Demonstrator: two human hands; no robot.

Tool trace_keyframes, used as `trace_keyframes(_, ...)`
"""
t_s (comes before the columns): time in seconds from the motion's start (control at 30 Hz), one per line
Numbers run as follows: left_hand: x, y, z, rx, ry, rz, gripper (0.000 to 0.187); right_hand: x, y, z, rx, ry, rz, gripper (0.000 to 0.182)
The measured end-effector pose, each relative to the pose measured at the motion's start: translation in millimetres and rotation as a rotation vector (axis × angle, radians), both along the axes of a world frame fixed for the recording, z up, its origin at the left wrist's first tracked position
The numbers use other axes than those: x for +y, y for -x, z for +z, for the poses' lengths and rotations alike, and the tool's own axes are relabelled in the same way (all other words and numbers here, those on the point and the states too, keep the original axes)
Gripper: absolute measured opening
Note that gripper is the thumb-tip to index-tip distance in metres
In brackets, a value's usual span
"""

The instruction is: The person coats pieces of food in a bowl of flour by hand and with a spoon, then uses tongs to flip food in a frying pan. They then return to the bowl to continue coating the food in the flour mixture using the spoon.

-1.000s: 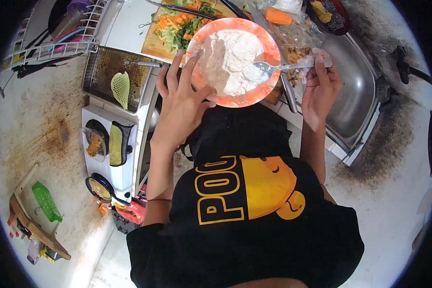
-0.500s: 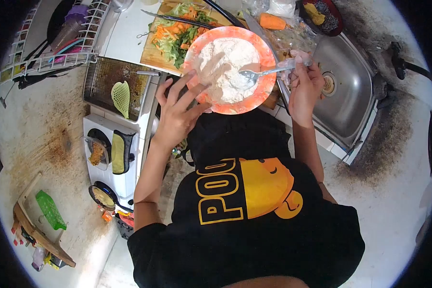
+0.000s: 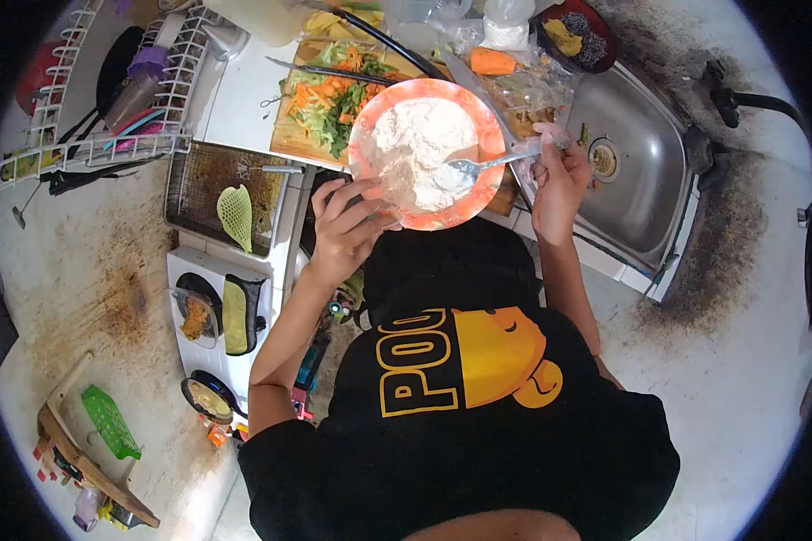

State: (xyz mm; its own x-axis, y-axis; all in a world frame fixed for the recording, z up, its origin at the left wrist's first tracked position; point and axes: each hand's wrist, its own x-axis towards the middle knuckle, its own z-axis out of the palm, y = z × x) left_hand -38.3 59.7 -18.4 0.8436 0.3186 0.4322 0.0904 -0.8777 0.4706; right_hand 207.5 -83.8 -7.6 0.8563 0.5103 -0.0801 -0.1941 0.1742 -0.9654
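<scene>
An orange-and-white bowl point(image 3: 492, 185) of white flour point(image 3: 429, 135) is close in front of my body. My left hand point(image 3: 345, 230) is at the bowl's near left edge, fingers bent and closed on the rim. My right hand point(image 3: 561, 185) pinches the handle of a metal spoon point(image 3: 505, 160). The spoon's head rests in the flour on the right side. Behind the bowl, shredded carrot and green vegetables point(image 3: 338, 99) lie on a wooden cutting board point(image 3: 289, 135), partly hidden by the bowl.
A steel sink point(image 3: 645, 198) is at the right. Near it are a carrot piece point(image 3: 492, 61), plastic bags and a dark plate point(image 3: 595, 41). To the left are a wire dish rack point(image 3: 176, 63), a metal tray point(image 3: 185, 194) with a green slotted turner point(image 3: 235, 216), and a white stove point(image 3: 212, 352).
My left hand's spread fingers have come off the top of the bowl and drawn in at its rim. The spoon stays in the flour; the whole view has shifted slightly.
</scene>
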Motion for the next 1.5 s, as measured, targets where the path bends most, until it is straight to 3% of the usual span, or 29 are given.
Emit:
trace_keyframes(0.2, -4, 0, -9, -0.043, 0.237, 0.085, 0.017, -3, 4, -3, 0.048, 0.068, -0.043, 0.018)
trace_keyframes(0.4, -10, 2, -15, -0.114, 0.266, 0.172, 0.019, 1, 12, -5, 0.075, 0.104, -0.031, 0.017)
trace_keyframes(0.47, -11, 2, -10, -0.099, 0.253, 0.19, 0.018, 3, 14, -9, -0.142, 0.231, -0.017, 0.016)
trace_keyframes(0.6, -7, 6, -6, -0.094, 0.212, 0.255, 0.015, 8, 28, -2, -0.252, 0.156, -0.052, 0.013)
trace_keyframes(0.67, -5, 7, -4, -0.096, 0.213, 0.292, 0.015, 7, 34, 1, -0.596, 0.03, 0.134, 0.013)
trace_keyframes(0.7, -3, 7, -2, -0.099, 0.214, 0.324, 0.016, 6, 36, 5, -0.596, 0.031, 0.14, 0.013)
trace_keyframes(0.77, -2, 9, 1, -0.094, 0.206, 0.329, 0.019, 3, 40, 16, -1.037, -0.006, 0.272, 0.023)
trace_keyframes(0.9, -1, 12, -5, -0.167, 0.278, 0.451, 0.026, -2, 48, 30, -0.961, -0.095, 0.246, 0.016)
trace_keyframes(0.93, -2, 14, -10, -0.197, 0.393, 0.479, 0.027, -3, 53, 28, -0.961, -0.095, 0.252, 0.016)
trace_keyframes(1.0, -6, 13, -12, -0.246, 0.514, 0.502, 0.029, -6, 66, 20, -0.752, 0.06, 0.163, 0.013)
trace_keyframes(1.1, -13, 12, -12, -0.248, 0.599, 0.484, 0.028, -10, 75, 10, -0.759, 0.114, 0.12, 0.014)
trace_keyframes(1.33, -18, 15, -21, -0.223, 0.64, 0.456, 0.028, -21, 90, 7, -0.721, 0.211, 0.18, 0.014)
trace_keyframes(1.5, -16, 17, -13, -0.167, 0.607, 0.447, 0.029, -23, 96, -2, -0.399, 0.106, 0.062, 0.016)
